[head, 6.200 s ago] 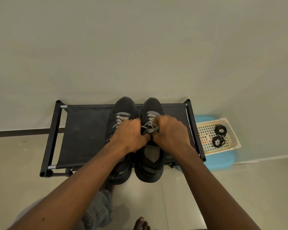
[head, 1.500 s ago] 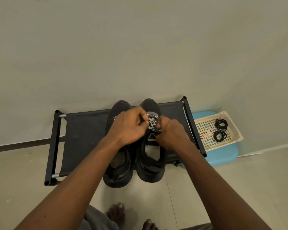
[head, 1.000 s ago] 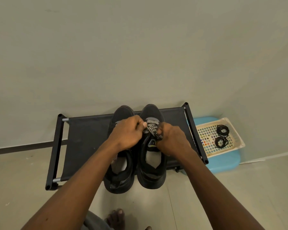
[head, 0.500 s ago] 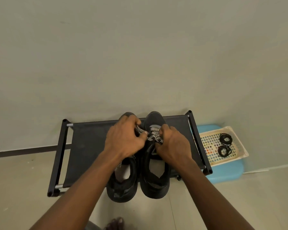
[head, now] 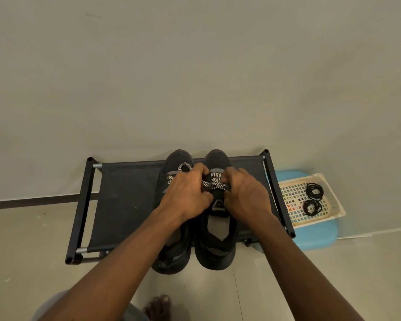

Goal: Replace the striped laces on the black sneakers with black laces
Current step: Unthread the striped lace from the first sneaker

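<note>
Left hand (head: 186,195) and right hand (head: 246,196) both pinch, it seems, the striped lace (head: 214,183) on the right sneaker (head: 218,253); black laces (head: 308,192) lie at 3 o'clock.

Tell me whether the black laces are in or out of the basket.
In. Two coiled black laces lie in the cream basket; the left hand and right hand grip the striped lace instead.

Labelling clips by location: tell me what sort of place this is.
Probably a home hallway or room corner: a low black shoe rack against a bare wall, black sneakers on it, a blue plastic stool beside it on the tiled floor.
</note>
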Demonstrator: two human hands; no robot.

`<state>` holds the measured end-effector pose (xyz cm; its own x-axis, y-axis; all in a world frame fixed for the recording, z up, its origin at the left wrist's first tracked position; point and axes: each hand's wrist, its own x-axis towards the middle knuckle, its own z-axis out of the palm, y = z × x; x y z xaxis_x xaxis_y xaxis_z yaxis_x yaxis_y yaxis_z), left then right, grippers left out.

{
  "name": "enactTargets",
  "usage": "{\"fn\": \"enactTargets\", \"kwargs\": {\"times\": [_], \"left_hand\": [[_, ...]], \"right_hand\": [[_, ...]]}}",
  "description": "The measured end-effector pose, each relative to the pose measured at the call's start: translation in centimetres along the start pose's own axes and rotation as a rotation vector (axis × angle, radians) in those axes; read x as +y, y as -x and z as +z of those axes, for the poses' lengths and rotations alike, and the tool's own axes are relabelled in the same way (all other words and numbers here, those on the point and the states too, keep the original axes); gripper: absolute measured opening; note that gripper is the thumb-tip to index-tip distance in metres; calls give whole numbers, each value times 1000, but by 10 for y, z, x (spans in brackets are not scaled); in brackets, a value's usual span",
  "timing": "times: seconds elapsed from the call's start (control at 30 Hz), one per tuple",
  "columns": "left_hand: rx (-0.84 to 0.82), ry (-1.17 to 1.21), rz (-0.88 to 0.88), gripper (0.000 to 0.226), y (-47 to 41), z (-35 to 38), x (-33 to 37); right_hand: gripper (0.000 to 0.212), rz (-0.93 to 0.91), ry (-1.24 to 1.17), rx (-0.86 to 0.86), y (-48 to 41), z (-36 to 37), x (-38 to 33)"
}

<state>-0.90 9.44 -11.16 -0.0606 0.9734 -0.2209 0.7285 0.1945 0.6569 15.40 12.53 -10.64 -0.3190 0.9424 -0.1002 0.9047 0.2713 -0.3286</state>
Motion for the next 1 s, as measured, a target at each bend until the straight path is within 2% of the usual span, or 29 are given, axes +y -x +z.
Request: {"fn": "enactTargets", "kwargs": {"times": [0.1, 0.23, 0.33, 0.4, 0.47, 0.57, 0.63, 0.7, 0.8, 0.9, 1.0], "left_hand": [[13, 53, -6, 52, 1, -1, -2], [21, 41, 17, 53, 1, -1, -2], [26, 23, 41, 53, 2, 0, -2], [26, 8, 52, 51, 1, 1, -3], [21, 7, 48, 49, 0, 1, -2], [7, 24, 39, 46, 0, 0, -2], [2, 28, 30, 45, 0, 0, -3], [3, 33, 25, 44, 0, 1, -3], [12, 26, 35, 42, 0, 2, -4], [5, 43, 33, 42, -1, 2, -4], [-12, 53, 14, 45, -2, 0, -5]], "right_hand": [[40, -93, 137, 68, 3, 8, -4], [30, -137, 216, 150, -1, 12, -7], [35, -138, 158, 92, -2, 14, -9], [27, -116, 38, 132, -2, 14, -12], [6, 27, -123, 187, -5, 15, -8], [12, 375, -450, 211, -9, 15, 6], [9, 464, -596, 197, -10, 13, 11], [18, 418, -634, 158, -10, 9, 14], [29, 228, -596, 13, -10, 1, 7], [22, 56, -312, -125, -6, -3, -2], [25, -73, -32, -79, -3, -6, -5]]}}
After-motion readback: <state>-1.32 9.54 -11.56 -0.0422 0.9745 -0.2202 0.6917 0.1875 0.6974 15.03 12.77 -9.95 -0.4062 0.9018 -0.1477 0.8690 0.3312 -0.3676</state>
